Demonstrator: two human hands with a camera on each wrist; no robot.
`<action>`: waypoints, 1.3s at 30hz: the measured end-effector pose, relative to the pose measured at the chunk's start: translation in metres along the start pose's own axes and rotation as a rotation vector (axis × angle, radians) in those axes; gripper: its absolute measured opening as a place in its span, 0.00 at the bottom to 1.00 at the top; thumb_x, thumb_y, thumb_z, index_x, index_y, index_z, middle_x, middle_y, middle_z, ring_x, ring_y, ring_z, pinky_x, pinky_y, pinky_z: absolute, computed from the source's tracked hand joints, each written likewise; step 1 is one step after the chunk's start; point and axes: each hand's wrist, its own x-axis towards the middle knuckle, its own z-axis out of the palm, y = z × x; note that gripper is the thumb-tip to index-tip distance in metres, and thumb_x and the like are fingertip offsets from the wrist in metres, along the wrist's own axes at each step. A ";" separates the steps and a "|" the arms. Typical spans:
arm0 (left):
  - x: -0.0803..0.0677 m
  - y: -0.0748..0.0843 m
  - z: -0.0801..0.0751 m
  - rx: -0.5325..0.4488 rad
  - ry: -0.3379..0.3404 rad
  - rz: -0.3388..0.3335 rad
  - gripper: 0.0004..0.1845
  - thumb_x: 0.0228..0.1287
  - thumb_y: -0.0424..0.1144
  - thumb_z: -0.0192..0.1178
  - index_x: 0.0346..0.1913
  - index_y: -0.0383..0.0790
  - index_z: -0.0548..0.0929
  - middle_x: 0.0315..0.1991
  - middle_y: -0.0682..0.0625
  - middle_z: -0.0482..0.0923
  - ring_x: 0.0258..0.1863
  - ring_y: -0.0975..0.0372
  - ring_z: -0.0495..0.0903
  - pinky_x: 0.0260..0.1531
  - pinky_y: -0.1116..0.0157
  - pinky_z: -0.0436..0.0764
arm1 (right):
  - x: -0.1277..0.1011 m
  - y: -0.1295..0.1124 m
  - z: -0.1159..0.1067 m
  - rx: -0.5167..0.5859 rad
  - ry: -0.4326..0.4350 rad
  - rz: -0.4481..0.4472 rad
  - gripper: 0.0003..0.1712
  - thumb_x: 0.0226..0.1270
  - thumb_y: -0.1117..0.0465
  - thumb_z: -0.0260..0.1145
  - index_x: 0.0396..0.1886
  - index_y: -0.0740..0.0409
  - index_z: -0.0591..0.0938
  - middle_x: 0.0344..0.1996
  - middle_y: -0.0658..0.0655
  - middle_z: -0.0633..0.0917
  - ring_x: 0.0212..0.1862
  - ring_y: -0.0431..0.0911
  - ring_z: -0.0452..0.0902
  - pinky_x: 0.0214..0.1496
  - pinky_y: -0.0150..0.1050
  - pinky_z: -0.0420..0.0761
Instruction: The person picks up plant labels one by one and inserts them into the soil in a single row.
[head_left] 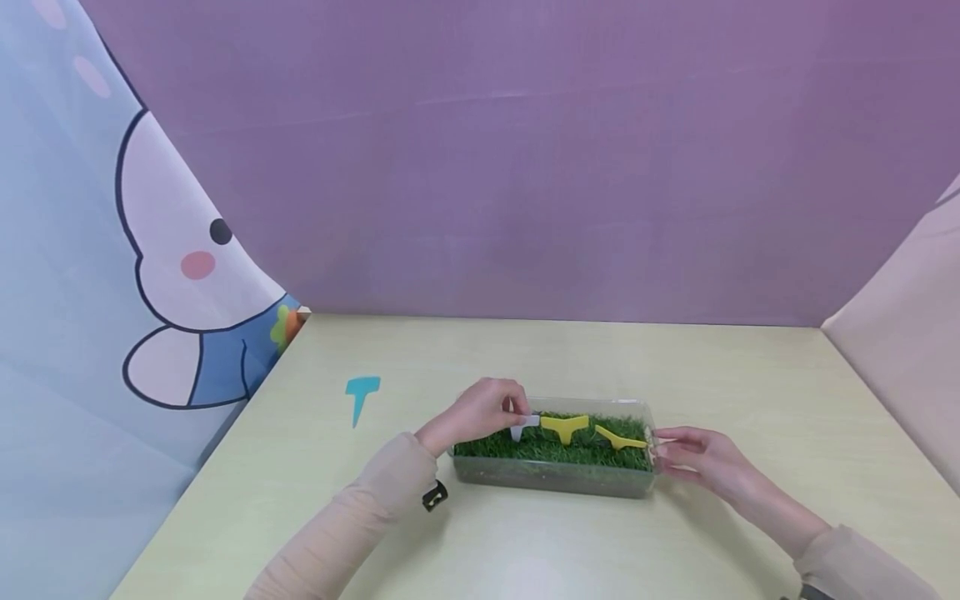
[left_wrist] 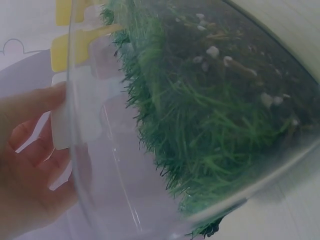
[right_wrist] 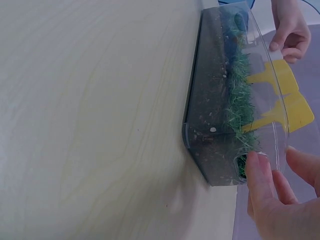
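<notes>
On the pale wooden surface [head_left: 525,542], the right hand [head_left: 705,462] rests its straight fingers [right_wrist: 260,175] against the end of a clear plastic rectangular tray [head_left: 551,482] filled with green artificial grass. The left hand [head_left: 480,412] pinches a white T-shaped plastic plant tag [head_left: 522,425] standing in the grass at the tray's other end, beside two yellow T-shaped tags [head_left: 565,427]. Farther off, a teal T-shaped tag [head_left: 362,396] lies flat on the surface.
</notes>
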 end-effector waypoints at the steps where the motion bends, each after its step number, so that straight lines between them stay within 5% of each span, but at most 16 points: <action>1: 0.000 0.000 0.000 0.012 0.000 -0.002 0.03 0.54 0.31 0.61 0.30 0.42 0.80 0.29 0.55 0.77 0.24 0.69 0.72 0.24 0.74 0.72 | 0.000 0.000 0.000 -0.003 0.000 -0.001 0.29 0.57 0.67 0.61 0.54 0.79 0.63 0.38 0.53 0.82 0.39 0.40 0.79 0.46 0.34 0.76; 15: 0.000 -0.001 0.001 0.012 0.014 -0.062 0.02 0.54 0.33 0.61 0.30 0.45 0.80 0.26 0.58 0.76 0.22 0.69 0.70 0.22 0.73 0.70 | 0.000 -0.001 0.000 -0.008 -0.003 -0.004 0.30 0.57 0.66 0.61 0.54 0.79 0.62 0.38 0.53 0.82 0.40 0.41 0.79 0.46 0.35 0.76; 27: -0.009 -0.011 -0.007 -0.069 -0.023 -0.083 0.13 0.56 0.41 0.60 0.43 0.41 0.79 0.32 0.58 0.76 0.31 0.68 0.73 0.30 0.71 0.73 | 0.001 0.001 -0.001 -0.008 0.000 0.002 0.30 0.57 0.65 0.61 0.55 0.78 0.63 0.38 0.53 0.82 0.39 0.40 0.78 0.46 0.35 0.76; 39: -0.029 -0.036 -0.028 -0.042 0.074 -0.115 0.10 0.60 0.39 0.56 0.42 0.38 0.79 0.36 0.53 0.77 0.37 0.64 0.74 0.41 0.63 0.74 | 0.000 0.000 -0.001 0.024 -0.005 -0.001 0.27 0.57 0.65 0.62 0.53 0.76 0.66 0.36 0.51 0.82 0.39 0.41 0.79 0.45 0.35 0.76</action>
